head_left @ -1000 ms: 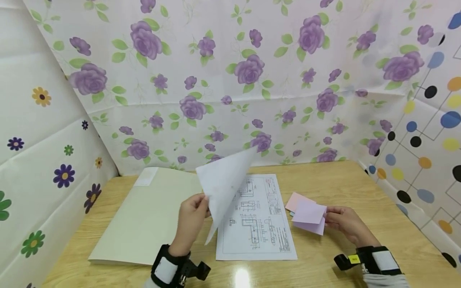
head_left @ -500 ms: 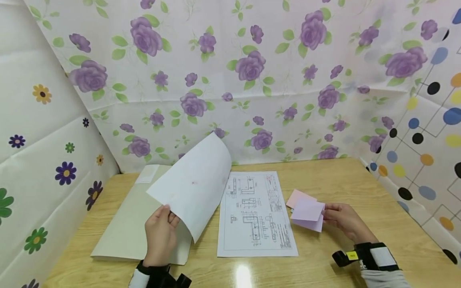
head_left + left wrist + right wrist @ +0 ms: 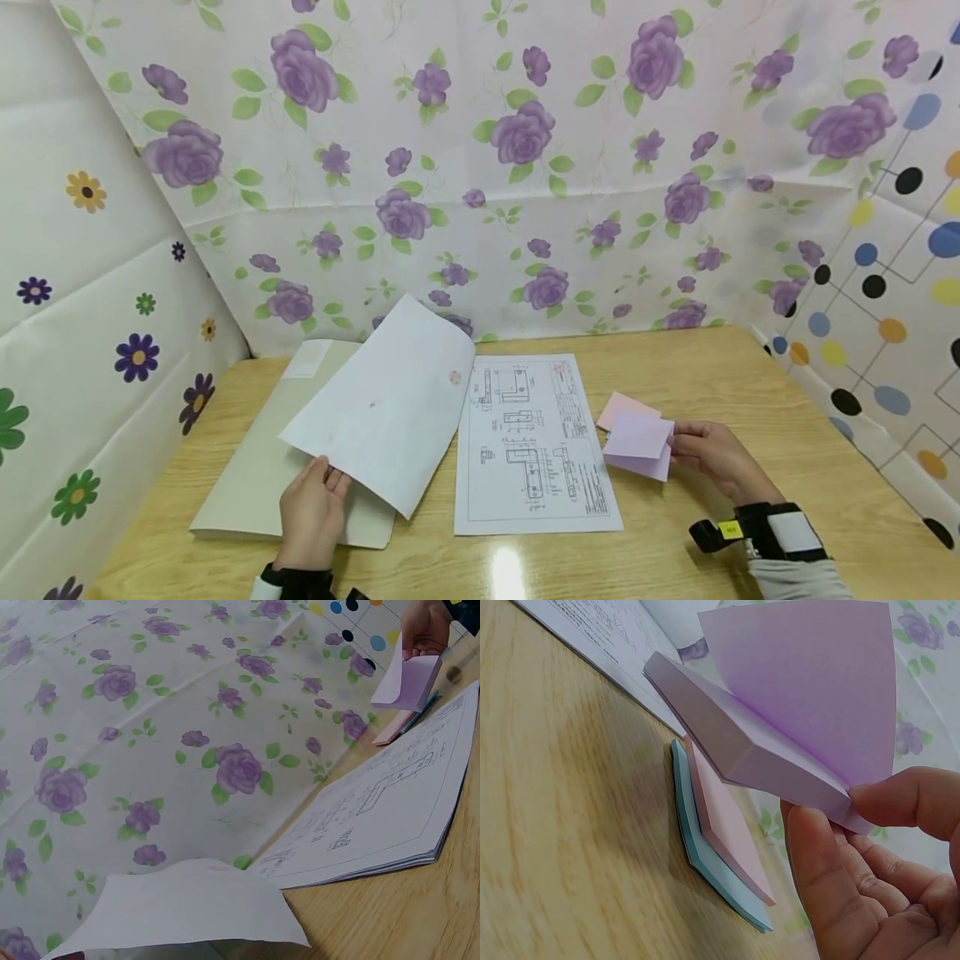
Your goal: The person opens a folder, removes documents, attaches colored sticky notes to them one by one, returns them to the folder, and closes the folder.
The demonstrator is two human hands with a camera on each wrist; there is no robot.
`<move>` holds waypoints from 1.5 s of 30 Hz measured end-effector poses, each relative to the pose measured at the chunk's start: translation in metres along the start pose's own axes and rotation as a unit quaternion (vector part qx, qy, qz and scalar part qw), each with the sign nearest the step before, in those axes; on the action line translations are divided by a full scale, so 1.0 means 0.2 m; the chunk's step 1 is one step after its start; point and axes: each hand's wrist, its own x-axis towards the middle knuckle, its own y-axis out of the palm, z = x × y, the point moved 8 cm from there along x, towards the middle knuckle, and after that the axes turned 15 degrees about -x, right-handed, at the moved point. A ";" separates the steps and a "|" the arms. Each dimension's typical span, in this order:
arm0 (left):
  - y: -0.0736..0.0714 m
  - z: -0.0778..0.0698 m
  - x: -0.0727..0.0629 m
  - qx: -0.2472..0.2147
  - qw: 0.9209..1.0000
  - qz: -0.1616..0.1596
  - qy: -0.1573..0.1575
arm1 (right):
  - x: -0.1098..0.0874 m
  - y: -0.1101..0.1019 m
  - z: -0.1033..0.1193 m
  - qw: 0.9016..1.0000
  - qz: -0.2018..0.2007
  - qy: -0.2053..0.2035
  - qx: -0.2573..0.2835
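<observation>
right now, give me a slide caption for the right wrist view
Right hand pinches a lilac pad, top sheet raised, near a pink pad on a teal pad.

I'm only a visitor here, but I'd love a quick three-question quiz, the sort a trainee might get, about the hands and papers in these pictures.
1. True or false: the right hand holds the purple pad.
2. Which lies against the underside of the pink pad? A) a yellow pad B) a teal pad C) a black pad
3. Fill in: in the head view, the white sheet pinched by the left hand partly hides the ____-coloured folder.

Key: 1. True; 2. B; 3. cream
</observation>
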 end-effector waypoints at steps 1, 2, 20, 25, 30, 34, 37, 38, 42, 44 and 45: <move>0.00 0.00 0.00 -0.005 1.000 0.001 -0.005 | 0.00 0.00 0.00 1.000 0.000 0.000 0.000; -0.01 0.01 0.00 -0.009 1.000 0.004 -0.010 | 0.00 0.00 0.00 1.000 0.001 0.001 0.001; 0.00 -0.01 -0.03 0.021 0.999 -0.035 0.030 | -0.01 0.01 0.01 1.000 -0.001 -0.014 0.008; 0.09 -0.01 -0.08 0.053 0.993 -0.027 0.098 | -0.02 0.04 0.04 1.000 -0.005 -0.021 -0.012; 0.32 0.07 -0.15 0.111 0.981 0.085 0.135 | -0.05 0.09 0.10 0.999 -0.012 -0.033 -0.017; 0.57 0.21 -0.22 0.260 0.926 0.231 0.148 | -0.08 0.15 0.16 0.999 -0.008 -0.043 -0.014; 0.74 0.34 -0.31 0.368 0.857 0.324 0.162 | -0.10 0.20 0.20 0.999 -0.007 -0.046 -0.010; 0.79 0.39 -0.33 0.395 0.833 0.347 0.170 | -0.10 0.22 0.22 0.999 -0.006 -0.048 -0.011; 0.93 0.54 -0.43 0.462 0.769 0.408 0.171 | -0.11 0.29 0.29 0.998 0.002 -0.059 0.000; 0.97 0.59 -0.47 0.482 0.747 0.426 0.172 | -0.11 0.33 0.32 0.998 0.011 -0.069 0.008; 0.99 0.61 -0.48 0.488 0.738 0.432 0.173 | -0.11 0.34 0.34 0.997 0.015 -0.073 0.012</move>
